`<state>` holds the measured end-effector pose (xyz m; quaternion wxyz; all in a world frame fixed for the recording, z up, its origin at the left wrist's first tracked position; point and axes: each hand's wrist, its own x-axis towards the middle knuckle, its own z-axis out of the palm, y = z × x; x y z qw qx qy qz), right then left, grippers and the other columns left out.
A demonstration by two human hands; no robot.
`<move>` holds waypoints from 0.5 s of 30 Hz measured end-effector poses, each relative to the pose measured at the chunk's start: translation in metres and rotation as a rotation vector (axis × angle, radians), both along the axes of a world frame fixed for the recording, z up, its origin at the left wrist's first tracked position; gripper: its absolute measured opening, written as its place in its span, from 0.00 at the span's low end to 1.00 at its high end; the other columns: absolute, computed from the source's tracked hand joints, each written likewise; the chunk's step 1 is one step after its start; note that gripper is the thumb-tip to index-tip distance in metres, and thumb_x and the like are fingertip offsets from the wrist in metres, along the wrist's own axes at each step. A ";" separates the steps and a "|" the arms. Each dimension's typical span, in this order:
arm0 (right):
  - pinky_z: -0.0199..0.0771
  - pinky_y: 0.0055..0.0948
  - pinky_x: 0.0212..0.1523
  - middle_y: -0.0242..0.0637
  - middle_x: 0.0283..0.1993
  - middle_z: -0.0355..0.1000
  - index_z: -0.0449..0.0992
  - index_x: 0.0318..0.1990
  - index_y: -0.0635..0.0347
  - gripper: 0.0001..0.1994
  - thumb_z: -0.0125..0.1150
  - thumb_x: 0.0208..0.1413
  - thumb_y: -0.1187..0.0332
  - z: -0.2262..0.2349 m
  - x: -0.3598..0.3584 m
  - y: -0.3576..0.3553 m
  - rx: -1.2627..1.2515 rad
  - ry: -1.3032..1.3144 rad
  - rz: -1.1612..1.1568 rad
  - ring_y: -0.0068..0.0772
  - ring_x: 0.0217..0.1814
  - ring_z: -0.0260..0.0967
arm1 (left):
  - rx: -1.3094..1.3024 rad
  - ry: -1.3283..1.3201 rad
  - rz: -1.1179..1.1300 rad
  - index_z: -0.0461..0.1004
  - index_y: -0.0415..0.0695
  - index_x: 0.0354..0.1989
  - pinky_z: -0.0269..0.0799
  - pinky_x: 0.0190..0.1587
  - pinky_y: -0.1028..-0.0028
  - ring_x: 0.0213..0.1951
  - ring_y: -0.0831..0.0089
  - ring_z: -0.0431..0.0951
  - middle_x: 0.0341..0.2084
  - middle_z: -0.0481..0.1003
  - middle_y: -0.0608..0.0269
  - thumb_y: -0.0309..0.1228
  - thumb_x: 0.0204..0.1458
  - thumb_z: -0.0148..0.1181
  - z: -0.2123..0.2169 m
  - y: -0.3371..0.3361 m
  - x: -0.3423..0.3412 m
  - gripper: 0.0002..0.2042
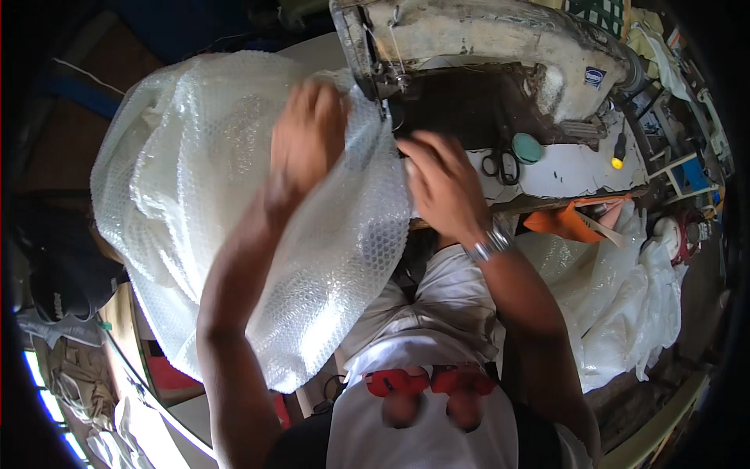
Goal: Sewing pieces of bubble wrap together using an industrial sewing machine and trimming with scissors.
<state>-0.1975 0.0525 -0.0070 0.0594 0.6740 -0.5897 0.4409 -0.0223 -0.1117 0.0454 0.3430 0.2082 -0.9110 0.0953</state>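
A large sheet of clear bubble wrap [336, 266] drapes over the left side of the sewing table and down across my lap. Its narrow upper part passes beside the needle area of an old, worn sewing machine [500, 35]. My left hand [310, 137] is closed on the bubble wrap, left of the needle, its fingers curled and slightly blurred. Just right of the wrap's edge, near the needle, my right hand [445, 184] has its fingers bent and apart, tips close to the edge. A metal watch [490, 244] circles my right wrist.
Black scissors [501, 166] lie on the table, beside a round green disc [527, 148]. A yellow-and-black screwdriver [619, 152] is farther right. Below the table edge are an orange piece [562, 224] and more clear plastic sheeting [625, 305]. A dark bag [70, 273] sits at left.
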 end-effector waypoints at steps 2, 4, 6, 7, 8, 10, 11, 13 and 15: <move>0.77 0.41 0.46 0.47 0.47 0.77 0.78 0.52 0.62 0.12 0.59 0.61 0.75 -0.003 0.004 0.053 0.184 -0.294 0.059 0.47 0.47 0.76 | -0.199 -0.096 -0.208 0.76 0.44 0.34 0.76 0.31 0.64 0.29 0.63 0.76 0.27 0.74 0.59 0.27 0.54 0.62 -0.031 0.070 0.054 0.03; 0.77 0.39 0.44 0.47 0.45 0.78 0.78 0.50 0.63 0.11 0.60 0.61 0.75 -0.015 0.017 0.087 0.406 -0.498 0.101 0.47 0.45 0.77 | 0.295 -0.328 -0.129 0.80 0.50 0.30 0.71 0.32 0.67 0.31 0.67 0.75 0.27 0.78 0.67 0.41 0.53 0.64 -0.083 0.162 0.119 0.09; 0.77 0.40 0.49 0.51 0.49 0.78 0.76 0.53 0.64 0.13 0.62 0.62 0.71 -0.040 0.028 0.102 0.747 -0.560 0.184 0.46 0.50 0.78 | 0.194 -0.100 -0.444 0.79 0.47 0.36 0.74 0.34 0.70 0.36 0.71 0.79 0.39 0.79 0.63 0.27 0.42 0.72 -0.071 0.219 0.127 0.12; 0.77 0.41 0.50 0.53 0.50 0.77 0.74 0.55 0.64 0.17 0.63 0.61 0.69 -0.066 0.039 0.104 0.578 -0.461 0.242 0.50 0.51 0.77 | 0.236 -0.137 -0.390 0.79 0.46 0.43 0.74 0.39 0.68 0.40 0.68 0.79 0.44 0.77 0.63 0.28 0.40 0.74 -0.091 0.240 0.143 0.18; 0.77 0.42 0.51 0.55 0.51 0.77 0.73 0.57 0.64 0.20 0.65 0.60 0.66 -0.089 0.050 0.102 0.409 -0.359 0.296 0.53 0.52 0.77 | 0.282 -0.099 -0.349 0.78 0.46 0.48 0.74 0.39 0.68 0.40 0.67 0.79 0.44 0.77 0.63 0.31 0.42 0.76 -0.109 0.256 0.157 0.22; 0.76 0.40 0.55 0.51 0.51 0.79 0.71 0.59 0.68 0.24 0.67 0.61 0.63 -0.091 0.072 0.101 0.527 -0.537 0.557 0.44 0.54 0.78 | 0.287 -0.014 -0.172 0.72 0.45 0.60 0.76 0.46 0.62 0.50 0.58 0.78 0.53 0.75 0.54 0.35 0.43 0.79 -0.136 0.287 0.179 0.33; 0.77 0.37 0.51 0.49 0.49 0.79 0.71 0.59 0.67 0.23 0.67 0.62 0.63 -0.087 0.087 0.100 0.624 -0.652 0.692 0.40 0.51 0.79 | 0.283 -0.016 -0.182 0.72 0.45 0.60 0.76 0.46 0.62 0.50 0.58 0.78 0.53 0.75 0.54 0.35 0.43 0.79 -0.133 0.290 0.178 0.33; 0.78 0.32 0.45 0.46 0.46 0.79 0.72 0.58 0.66 0.20 0.65 0.65 0.62 -0.066 0.119 0.091 0.656 -0.747 0.861 0.32 0.45 0.79 | 0.264 0.012 0.267 0.64 0.43 0.67 0.73 0.55 0.57 0.62 0.46 0.72 0.63 0.68 0.45 0.39 0.42 0.81 -0.117 0.300 0.170 0.43; 0.78 0.28 0.39 0.43 0.42 0.78 0.72 0.55 0.67 0.20 0.64 0.66 0.59 -0.026 0.147 0.086 0.642 -0.656 0.845 0.30 0.40 0.78 | 0.314 0.175 0.362 0.57 0.41 0.72 0.67 0.64 0.50 0.69 0.37 0.63 0.69 0.61 0.38 0.36 0.46 0.78 -0.117 0.286 0.183 0.45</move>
